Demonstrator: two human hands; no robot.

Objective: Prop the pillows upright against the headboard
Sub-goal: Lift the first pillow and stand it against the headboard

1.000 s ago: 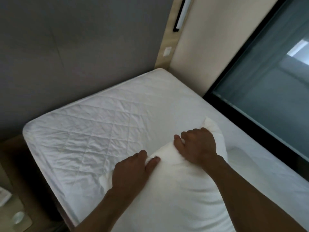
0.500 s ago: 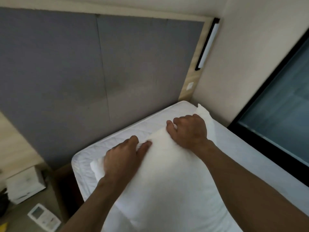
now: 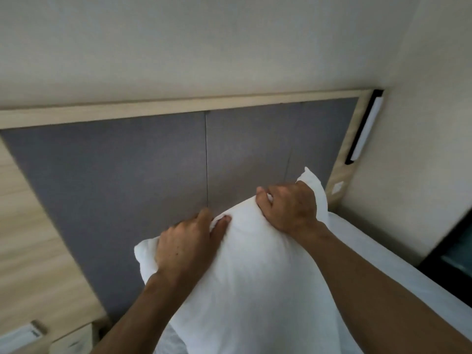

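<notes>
A white pillow is held up in front of the grey padded headboard. My left hand grips the pillow's top edge near its left corner. My right hand grips the same edge near the right corner, which pokes up behind the fingers. The pillow's lower part runs out of the bottom of the frame and hides most of the mattress. Whether the pillow touches the headboard cannot be told.
The white mattress shows at the right, beside a dark window. A wall lamp sits on the headboard's wooden frame at the right. A wooden wall panel and a bedside unit with small items are at the left.
Both hands have lifted the pillow up and toward the headboard. The view has tilted upward, so the headboard's top and the wall above now show.
</notes>
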